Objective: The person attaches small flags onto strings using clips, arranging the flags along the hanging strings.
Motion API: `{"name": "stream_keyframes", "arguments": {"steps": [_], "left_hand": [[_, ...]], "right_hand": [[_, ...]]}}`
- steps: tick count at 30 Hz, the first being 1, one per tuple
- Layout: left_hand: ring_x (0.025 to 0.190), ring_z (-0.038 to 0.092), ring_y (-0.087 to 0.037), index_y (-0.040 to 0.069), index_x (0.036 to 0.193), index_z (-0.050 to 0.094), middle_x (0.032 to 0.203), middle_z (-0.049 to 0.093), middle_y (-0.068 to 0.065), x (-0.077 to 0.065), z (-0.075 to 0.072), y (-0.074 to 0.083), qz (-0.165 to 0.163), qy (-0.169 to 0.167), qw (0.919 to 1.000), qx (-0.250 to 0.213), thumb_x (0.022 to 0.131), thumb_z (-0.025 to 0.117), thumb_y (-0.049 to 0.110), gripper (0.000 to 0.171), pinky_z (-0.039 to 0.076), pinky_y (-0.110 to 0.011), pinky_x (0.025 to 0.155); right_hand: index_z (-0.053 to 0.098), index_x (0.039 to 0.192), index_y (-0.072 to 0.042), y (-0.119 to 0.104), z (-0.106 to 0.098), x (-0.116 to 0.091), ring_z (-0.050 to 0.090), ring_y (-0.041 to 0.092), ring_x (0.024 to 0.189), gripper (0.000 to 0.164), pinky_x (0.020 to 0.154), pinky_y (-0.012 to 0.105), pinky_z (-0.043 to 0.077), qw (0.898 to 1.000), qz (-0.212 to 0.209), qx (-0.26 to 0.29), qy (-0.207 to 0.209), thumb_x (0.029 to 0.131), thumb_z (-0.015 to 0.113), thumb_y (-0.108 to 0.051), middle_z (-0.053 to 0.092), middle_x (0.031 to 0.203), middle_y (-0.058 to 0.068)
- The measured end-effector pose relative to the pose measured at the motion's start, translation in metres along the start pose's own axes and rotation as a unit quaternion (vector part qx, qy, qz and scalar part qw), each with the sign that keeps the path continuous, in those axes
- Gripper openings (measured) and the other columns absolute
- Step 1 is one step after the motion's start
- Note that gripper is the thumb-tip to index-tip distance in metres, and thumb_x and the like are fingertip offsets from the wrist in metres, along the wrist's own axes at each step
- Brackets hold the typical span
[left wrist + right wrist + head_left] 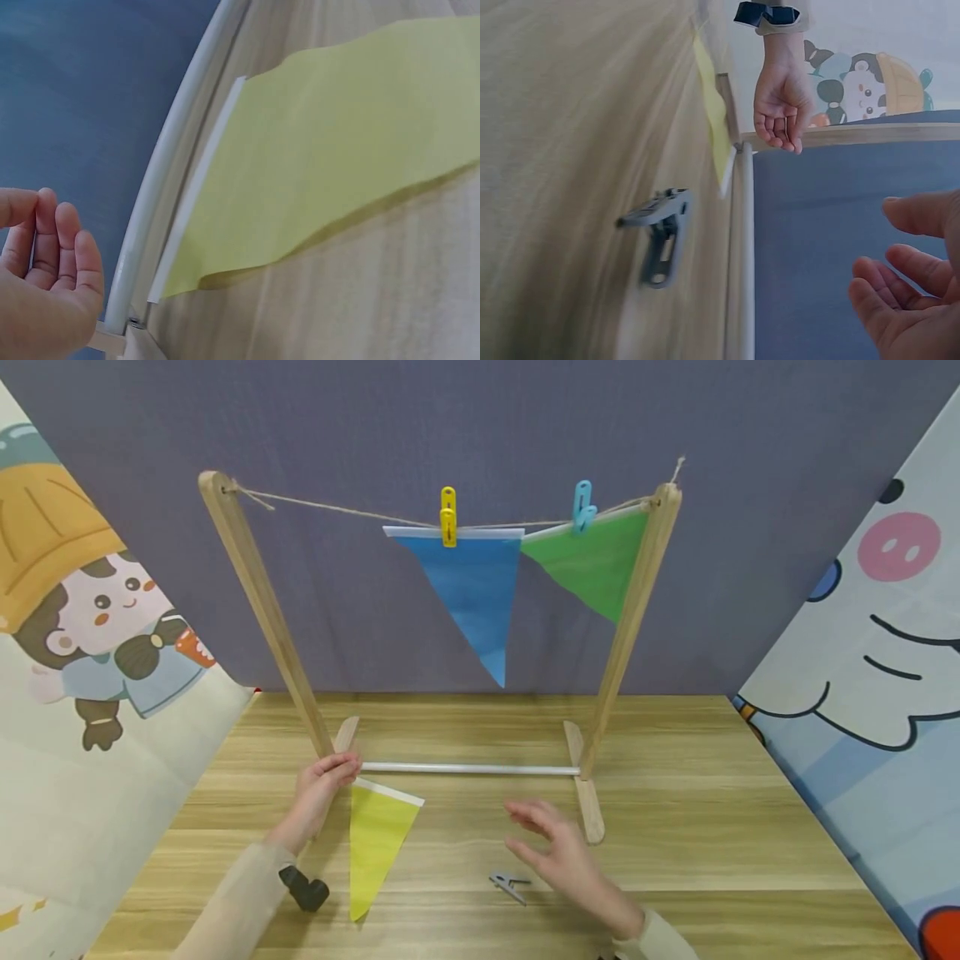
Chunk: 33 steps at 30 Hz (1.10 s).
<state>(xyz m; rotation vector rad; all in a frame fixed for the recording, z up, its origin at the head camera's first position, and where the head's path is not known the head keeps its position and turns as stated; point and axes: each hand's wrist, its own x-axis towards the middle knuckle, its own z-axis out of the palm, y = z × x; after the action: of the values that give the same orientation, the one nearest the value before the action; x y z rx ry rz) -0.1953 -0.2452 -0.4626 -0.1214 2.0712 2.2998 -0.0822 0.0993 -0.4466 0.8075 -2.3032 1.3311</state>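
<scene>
My left hand [326,781] hovers near the foot of the left post, above the white-edged top of a yellow pennant [381,839]. Its fingers are loosely bent and hold nothing, as the left wrist view shows. The pennant lies on the wooden table. Over the table to the right, my right hand [555,843] has its thumb and fingers spread apart. A grey clothespin [664,225] lies just left of that hand in the head view. On the string [330,508] hang a blue pennant [476,585] under a yellow clothespin [448,518] and a green pennant [592,560] under a light blue clothespin [582,510].
The string runs between a left wooden post [266,610] and a right wooden post [633,627]. A white rod [468,768] joins the posts near their feet. Behind stands a grey-blue panel [480,435], with printed cartoon sheets on both sides.
</scene>
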Motion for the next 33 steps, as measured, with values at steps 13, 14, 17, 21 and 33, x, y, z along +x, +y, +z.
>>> {"name": "stream_keyframes", "arguments": {"steps": [13, 14, 17, 21, 33], "left_hand": [[0.084, 0.06, -0.001, -0.007, 0.112, 0.061, 0.097, 0.065, 0.006, 0.0, -0.003, -0.017, -0.011, 0.034, 0.993, 0.112, 0.091, 0.061, 0.01, 0.027, 0.049, -0.019, 0.079], [0.084, 0.059, 0.0, -0.007, 0.111, 0.062, 0.1, 0.065, 0.003, 0.0, -0.003, -0.018, -0.007, 0.041, 0.9916, 0.123, 0.09, 0.062, 0.009, 0.026, 0.048, -0.017, 0.077], [0.085, 0.055, 0.004, -0.007, 0.11, 0.064, 0.11, 0.064, -0.008, 0.001, -0.003, -0.02, 0.005, 0.054, 0.9848, 0.165, 0.089, 0.063, 0.009, 0.026, 0.045, -0.013, 0.075], [0.086, 0.054, 0.004, -0.007, 0.11, 0.063, 0.114, 0.063, -0.017, 0.002, -0.004, -0.023, 0.02, 0.062, 0.9728, 0.222, 0.088, 0.064, 0.008, 0.027, 0.043, -0.011, 0.074], [0.094, 0.06, -0.038, -0.012, 0.102, 0.064, 0.1, 0.063, -0.026, 0.001, -0.003, -0.031, 0.141, -0.012, 0.9097, 0.39, 0.083, 0.062, -0.007, 0.021, 0.052, -0.044, 0.08]], "right_hand": [[0.059, 0.11, 0.01, 0.009, 0.009, -0.023, 0.062, 0.029, 0.087, 0.043, 0.078, 0.033, 0.054, 0.999, 0.01, 0.022, -0.031, 0.069, 0.073, 0.011, 0.061, 0.1, 0.021], [0.059, 0.11, 0.01, 0.01, 0.009, -0.024, 0.062, 0.03, 0.086, 0.043, 0.077, 0.034, 0.054, 0.999, 0.01, 0.024, -0.032, 0.069, 0.073, 0.011, 0.061, 0.099, 0.021], [0.059, 0.109, 0.011, 0.012, 0.01, -0.027, 0.062, 0.031, 0.085, 0.042, 0.076, 0.036, 0.054, 0.999, 0.01, 0.025, -0.035, 0.07, 0.073, 0.011, 0.061, 0.099, 0.021], [0.059, 0.108, 0.011, 0.015, 0.01, -0.031, 0.062, 0.032, 0.084, 0.039, 0.074, 0.037, 0.055, 0.999, 0.018, 0.02, -0.038, 0.071, 0.073, 0.011, 0.061, 0.099, 0.021], [0.063, 0.105, 0.005, 0.017, 0.011, -0.045, 0.063, 0.023, 0.084, 0.036, 0.075, 0.027, 0.054, 0.99, 0.106, -0.016, -0.096, 0.072, 0.077, 0.0, 0.061, 0.097, 0.01]]}}
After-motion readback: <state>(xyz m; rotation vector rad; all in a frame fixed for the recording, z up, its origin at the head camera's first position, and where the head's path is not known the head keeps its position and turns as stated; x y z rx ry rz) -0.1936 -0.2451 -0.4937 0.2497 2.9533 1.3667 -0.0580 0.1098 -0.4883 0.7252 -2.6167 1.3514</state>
